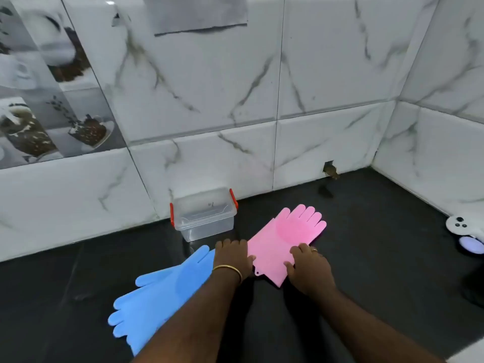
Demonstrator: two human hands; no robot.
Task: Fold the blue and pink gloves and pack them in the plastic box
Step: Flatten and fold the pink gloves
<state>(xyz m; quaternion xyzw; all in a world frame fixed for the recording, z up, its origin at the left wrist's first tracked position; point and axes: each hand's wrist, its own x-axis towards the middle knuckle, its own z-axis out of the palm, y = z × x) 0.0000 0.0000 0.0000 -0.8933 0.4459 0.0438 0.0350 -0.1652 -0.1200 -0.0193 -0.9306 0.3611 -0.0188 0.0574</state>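
Observation:
A pink glove (288,231) lies flat on the black counter, fingers pointing away to the right. My left hand (233,254) rests on its cuff's left edge, thumb on the pink rubber. My right hand (305,265) grips the cuff's right edge, thumb on top. A blue glove (159,294) lies flat to the left, fingers toward the near left, its cuff partly hidden under my left forearm. The clear plastic box (204,213) with red latches stands shut against the wall behind the gloves.
The black counter (379,258) meets marble-tiled walls at the back and right. A white controller-like device (463,229) lies at the far right edge. A small hole in the tile (329,170) sits at the counter's back.

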